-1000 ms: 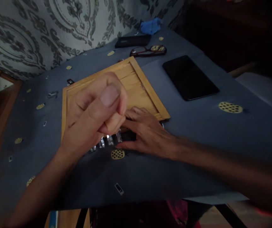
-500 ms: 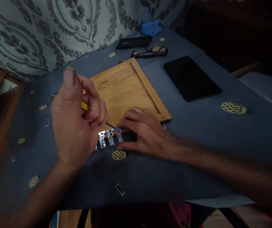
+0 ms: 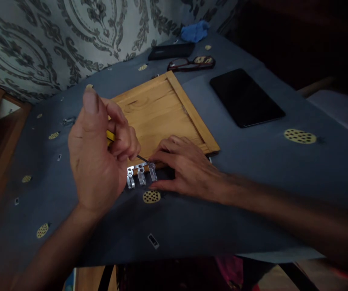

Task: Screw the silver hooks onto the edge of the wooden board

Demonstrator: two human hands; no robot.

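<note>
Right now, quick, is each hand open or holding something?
Left hand: closed, holding the yellow-handled screwdriver.
Right hand: partly open, at the near edge of the wooden board.

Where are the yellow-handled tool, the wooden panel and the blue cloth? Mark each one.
Yellow-handled tool [image 3: 110, 136]: head view, on the exposed bit of its handle.
Wooden panel [image 3: 154, 114]: head view, on its bare middle.
Blue cloth [image 3: 195, 32]: head view, on its crumpled middle.

Your tool handle [image 3: 110, 136]: yellow, dark streak. Hooks [image 3: 141, 178] silver; panel [image 3: 155, 113] honey-brown, darker grain. Tablecloth [image 3: 222, 226] grey-blue, yellow pineapples [image 3: 300, 136] (black-dotted). Your backdrop [image 3: 83, 24]: pale, dark grey damask. Tablet [image 3: 245, 99] black, rag [image 3: 195, 31] blue.
</note>
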